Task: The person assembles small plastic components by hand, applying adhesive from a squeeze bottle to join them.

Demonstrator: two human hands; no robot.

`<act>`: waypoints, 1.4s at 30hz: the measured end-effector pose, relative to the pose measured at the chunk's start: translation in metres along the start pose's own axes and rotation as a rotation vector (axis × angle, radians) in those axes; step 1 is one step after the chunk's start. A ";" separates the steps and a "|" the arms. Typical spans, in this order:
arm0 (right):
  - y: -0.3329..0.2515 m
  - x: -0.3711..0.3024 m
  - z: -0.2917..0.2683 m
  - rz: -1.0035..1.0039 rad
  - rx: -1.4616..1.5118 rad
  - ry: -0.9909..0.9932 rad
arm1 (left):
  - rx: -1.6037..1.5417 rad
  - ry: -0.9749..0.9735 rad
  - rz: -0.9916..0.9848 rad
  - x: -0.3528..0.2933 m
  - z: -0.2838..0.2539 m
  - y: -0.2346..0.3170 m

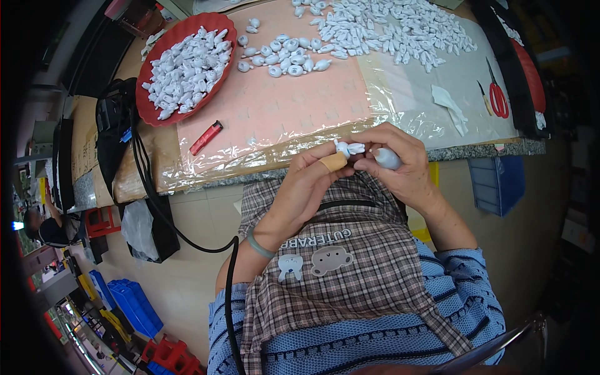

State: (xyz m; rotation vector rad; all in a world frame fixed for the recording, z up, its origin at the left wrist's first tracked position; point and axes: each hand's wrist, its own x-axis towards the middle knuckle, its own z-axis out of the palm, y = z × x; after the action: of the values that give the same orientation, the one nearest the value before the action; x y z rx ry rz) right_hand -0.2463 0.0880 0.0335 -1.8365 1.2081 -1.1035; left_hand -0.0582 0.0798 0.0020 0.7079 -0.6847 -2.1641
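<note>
My left hand [300, 187], with a yellowish cover on one finger and a greenish bangle at the wrist, pinches a small white figure-shaped piece [355, 149] at the table's front edge. Beside it, my right hand [409, 165] is closed around a small pale-blue squeeze bottle [387, 159], whose narrow tip points left, close to the piece. Both hands are nearly together above my plaid apron [350, 256].
A red scalloped bowl [227, 65] full of white pieces stands at the left. Rounded white pieces [287, 56] and a heap of slimmer ones [394, 31] lie farther back. A red-and-black stick-shaped object [206, 137], a tissue [449, 107] and red-handled scissors [498, 100] are on the table.
</note>
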 end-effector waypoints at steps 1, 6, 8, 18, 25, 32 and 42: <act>-0.002 0.001 0.000 0.075 0.034 -0.025 | -0.056 -0.007 -0.025 0.001 0.001 0.001; 0.006 -0.001 0.003 0.045 0.002 -0.020 | -0.016 -0.019 -0.022 -0.001 0.005 0.000; 0.010 -0.001 0.001 -0.013 -0.067 -0.042 | 0.006 -0.014 -0.039 -0.001 0.005 0.000; 0.009 -0.002 -0.001 -0.048 -0.079 -0.048 | 0.198 -0.063 0.008 -0.001 0.009 0.000; 0.005 -0.003 -0.005 -0.081 -0.062 -0.087 | 0.204 -0.113 -0.035 -0.001 0.007 0.003; 0.000 -0.008 -0.010 -0.148 -0.165 -0.128 | 0.369 -0.173 -0.142 -0.002 0.000 0.023; 0.011 -0.016 -0.022 0.164 0.242 -0.104 | 0.407 -0.087 -0.126 0.000 -0.016 0.020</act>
State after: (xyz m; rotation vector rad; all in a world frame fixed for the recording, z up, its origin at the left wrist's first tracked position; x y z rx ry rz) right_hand -0.2734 0.0970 0.0288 -1.5635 1.0926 -1.0026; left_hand -0.0375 0.0641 0.0038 0.8891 -1.1756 -2.2009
